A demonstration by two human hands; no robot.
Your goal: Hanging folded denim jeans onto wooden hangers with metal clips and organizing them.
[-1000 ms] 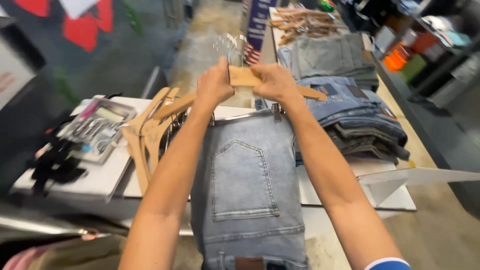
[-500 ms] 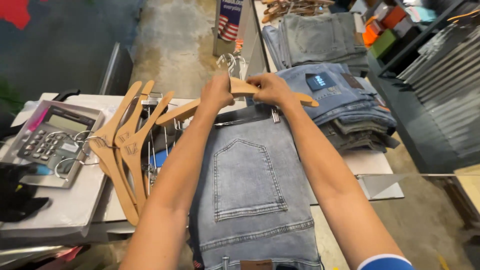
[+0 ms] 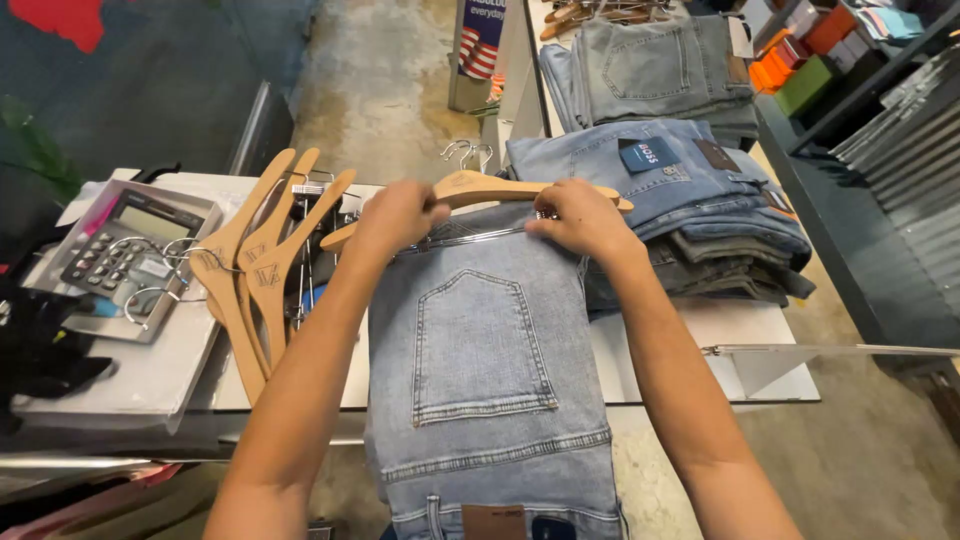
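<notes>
A pale wooden clip hanger (image 3: 480,188) is grasped by the left hand (image 3: 395,215) and the right hand (image 3: 580,218), both clenched on it. Folded light-blue denim jeans (image 3: 485,370) hang below the grip. Spare wooden hangers (image 3: 255,270) lie left of it.

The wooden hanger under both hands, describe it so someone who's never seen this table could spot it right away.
On the white table, look at the light blue folded jeans in the middle. Across their far end lies a pale wooden clip hanger, with the left hand and right hand on it. Unlike the spare wooden hangers piled to its left, it carries jeans.
</notes>
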